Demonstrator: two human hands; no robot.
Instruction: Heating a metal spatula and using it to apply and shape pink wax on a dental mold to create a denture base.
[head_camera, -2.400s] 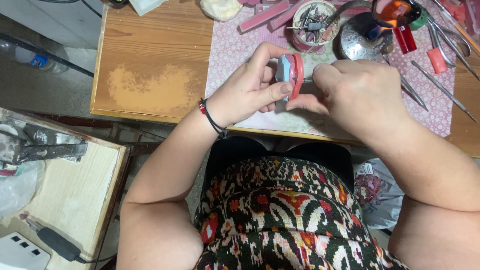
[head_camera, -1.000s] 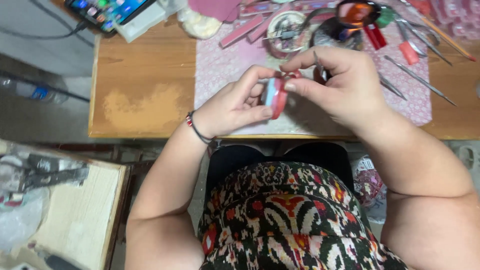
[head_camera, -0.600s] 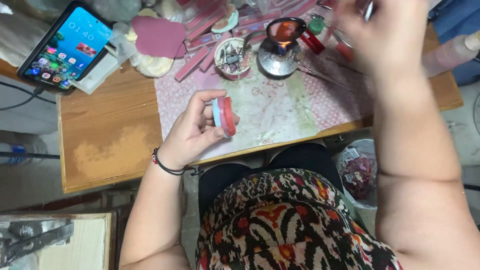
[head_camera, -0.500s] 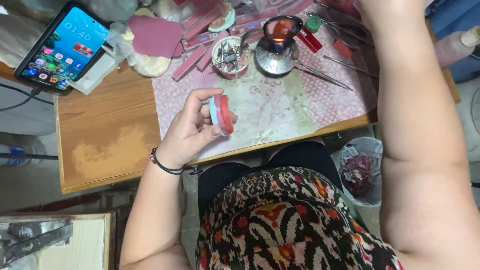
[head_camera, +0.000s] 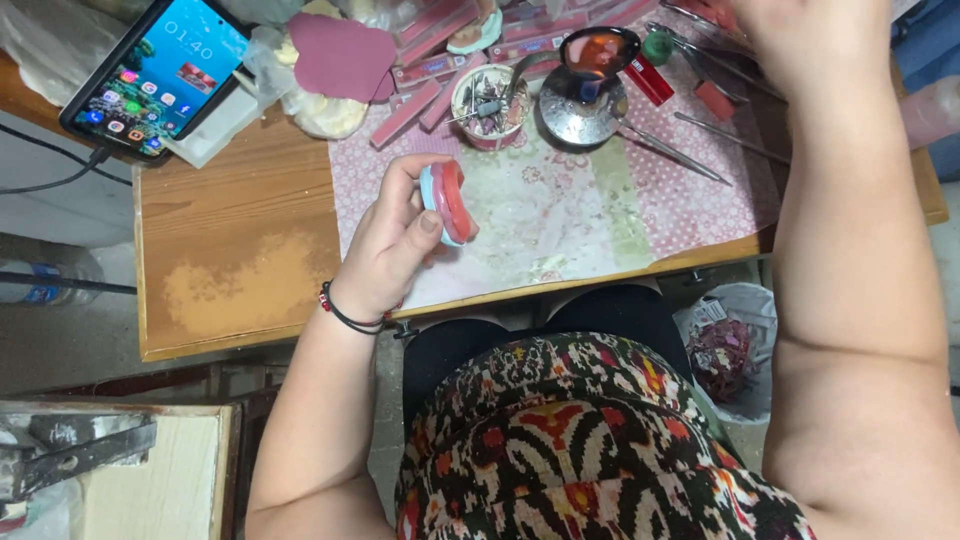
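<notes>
Where blurred, right hand (head_camera: 800, 30) unreadable.

The left hand (head_camera: 395, 235) grips a round red-and-blue disc-shaped piece (head_camera: 447, 203) above the wooden worktop (head_camera: 235, 250); the right hand (head_camera: 810, 30) reaches toward thin metal tools (head_camera: 680, 155).

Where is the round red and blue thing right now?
The round red and blue piece is pinched in the left hand, left of centre, above the patterned mat.

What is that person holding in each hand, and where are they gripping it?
The left hand pinches a small round pink-and-blue disc-shaped piece by its rim, edge-up. The right hand reaches over the tools; whether it holds anything cannot be told.
</notes>
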